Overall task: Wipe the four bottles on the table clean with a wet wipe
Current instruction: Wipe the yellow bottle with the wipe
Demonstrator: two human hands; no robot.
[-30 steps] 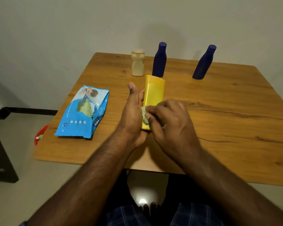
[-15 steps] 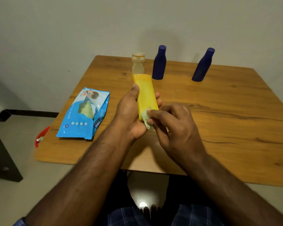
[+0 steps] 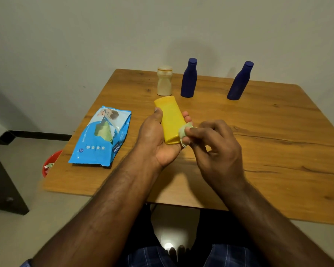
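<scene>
My left hand [image 3: 154, 139] holds a flat yellow bottle [image 3: 170, 118] above the table, thumb on its left edge and fingertips showing on its right. My right hand [image 3: 214, 145] pinches a small pale green wet wipe [image 3: 183, 134] against the bottle's lower right corner. At the far side of the wooden table [image 3: 268, 151] stand a cream bottle [image 3: 164, 81] and two dark blue bottles, one [image 3: 189, 80] just right of the cream one and the other [image 3: 239, 81] further right.
A blue pack of wet wipes [image 3: 100, 137] lies on the table's left side with a wipe poking out. A red bin [image 3: 50, 164] sits on the floor beyond the left edge, and a dark piece of furniture [image 3: 2, 182] stands further left.
The yellow bottle has tipped so its top leans left and its broad face shows. My right hand with the wipe has shifted to the bottle's lower right corner.
</scene>
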